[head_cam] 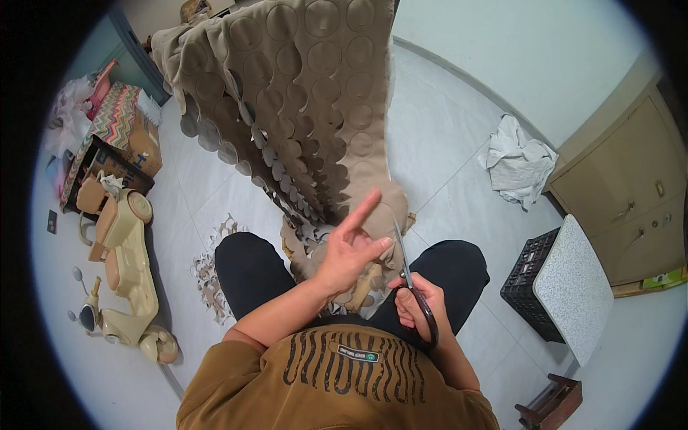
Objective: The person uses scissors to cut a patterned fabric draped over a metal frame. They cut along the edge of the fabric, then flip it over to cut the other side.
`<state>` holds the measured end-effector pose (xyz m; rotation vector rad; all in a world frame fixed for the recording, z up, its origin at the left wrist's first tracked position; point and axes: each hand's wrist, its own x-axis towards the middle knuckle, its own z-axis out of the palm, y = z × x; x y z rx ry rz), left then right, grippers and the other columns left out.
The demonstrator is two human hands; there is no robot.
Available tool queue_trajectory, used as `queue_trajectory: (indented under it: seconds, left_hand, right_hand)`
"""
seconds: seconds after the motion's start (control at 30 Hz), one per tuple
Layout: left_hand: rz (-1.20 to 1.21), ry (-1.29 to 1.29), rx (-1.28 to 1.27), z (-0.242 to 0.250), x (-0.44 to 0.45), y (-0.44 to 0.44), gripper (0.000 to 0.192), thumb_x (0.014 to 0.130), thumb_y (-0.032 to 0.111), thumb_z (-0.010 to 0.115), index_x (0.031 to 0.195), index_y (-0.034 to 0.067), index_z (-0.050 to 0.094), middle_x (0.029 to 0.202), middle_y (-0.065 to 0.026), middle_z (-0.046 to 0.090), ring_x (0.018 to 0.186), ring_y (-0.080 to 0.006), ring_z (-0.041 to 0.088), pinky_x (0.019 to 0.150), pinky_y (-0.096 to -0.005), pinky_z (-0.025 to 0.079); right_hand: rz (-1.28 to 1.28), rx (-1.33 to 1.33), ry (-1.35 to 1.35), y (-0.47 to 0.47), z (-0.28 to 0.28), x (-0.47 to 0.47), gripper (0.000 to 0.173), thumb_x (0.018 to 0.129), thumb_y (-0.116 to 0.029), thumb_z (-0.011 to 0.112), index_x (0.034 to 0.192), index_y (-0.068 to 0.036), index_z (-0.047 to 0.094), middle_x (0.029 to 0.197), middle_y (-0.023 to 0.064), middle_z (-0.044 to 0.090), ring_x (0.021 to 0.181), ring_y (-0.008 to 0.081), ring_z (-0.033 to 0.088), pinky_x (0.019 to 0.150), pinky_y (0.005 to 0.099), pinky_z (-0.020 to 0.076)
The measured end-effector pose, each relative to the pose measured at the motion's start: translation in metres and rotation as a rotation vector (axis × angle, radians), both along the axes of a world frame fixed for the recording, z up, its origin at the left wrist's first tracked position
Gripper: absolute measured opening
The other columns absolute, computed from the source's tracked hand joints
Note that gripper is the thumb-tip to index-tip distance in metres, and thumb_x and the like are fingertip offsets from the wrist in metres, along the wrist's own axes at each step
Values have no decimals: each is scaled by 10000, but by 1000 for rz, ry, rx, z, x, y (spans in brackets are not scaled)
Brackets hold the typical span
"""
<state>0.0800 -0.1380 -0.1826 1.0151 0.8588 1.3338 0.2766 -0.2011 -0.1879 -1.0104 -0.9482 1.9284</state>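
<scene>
A long sheet of beige-brown fabric (pixel 328 80) with rows of round cut outlines hangs in front of me. Its lower part gathers between my knees, with many discs hanging partly loose from it. My left hand (pixel 349 252) is over the gathered lower fabric, index finger stretched out and thumb apart; its other fingers are partly hidden, and nothing shows in its grasp. In my right hand (pixel 422 303) is a pair of scissors with dark handles (pixel 428 317). Their narrow metal blades (pixel 400 242) point up along the fabric's right edge, close to my left thumb.
Fabric scraps (pixel 212 285) lie on the tiled floor beside my left knee. Further left are a beige toy scooter (pixel 129 269) and a cardboard box (pixel 145 140). On the right are a crumpled white cloth (pixel 518 161), a black crate (pixel 532 285) with a speckled board (pixel 575 285), a cabinet (pixel 629 172) and a wooden stool (pixel 553 406).
</scene>
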Motion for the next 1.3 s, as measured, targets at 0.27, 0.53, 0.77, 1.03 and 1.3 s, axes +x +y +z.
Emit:
queue_trajectory:
  seconds: [0.27,0.53,0.77,1.03,1.3]
  left_hand:
    - [-60,-31,-46,-1,-3,3,776,936,-33,707,1620,43,349,1497,-30,526,912,-17,495,782,-190,445]
    - [98,-129,46,-7,15,-1,847,937,-49,712,1651,68,272,1520,-71,489,1172,-90,566,973,-226,480]
    - [54,-165,-32,1,13,-4,858,939,-60,701,1658,80,255,1504,-72,502,1194,-109,572,996,-250,481]
    - [18,-270,3,9,11,-1,794,950,-83,665,1638,30,285,1573,-79,433,1256,-104,532,1037,-273,469]
    - [24,-268,-16,12,8,1,758,949,-65,686,1617,24,340,1471,-69,528,1207,-91,549,1006,-260,476]
  right_hand:
    - [-38,-5,39,1,3,-10,277,1036,-274,686,1131,-25,615,715,-62,476,553,19,391,469,194,310]
    - [-82,-27,133,3,2,-21,286,1046,-278,670,1139,-15,606,738,-19,495,571,37,420,477,194,332]
    - [-65,11,74,1,4,-22,384,1049,-345,650,1178,9,580,756,-4,479,571,41,397,491,200,335]
    - [-105,-8,73,-2,5,-22,293,1016,-268,715,1128,-12,626,701,-61,499,532,13,395,461,192,298]
    - [-90,13,9,-5,5,-19,267,1017,-233,715,1134,-8,632,689,-67,506,522,6,408,450,188,311]
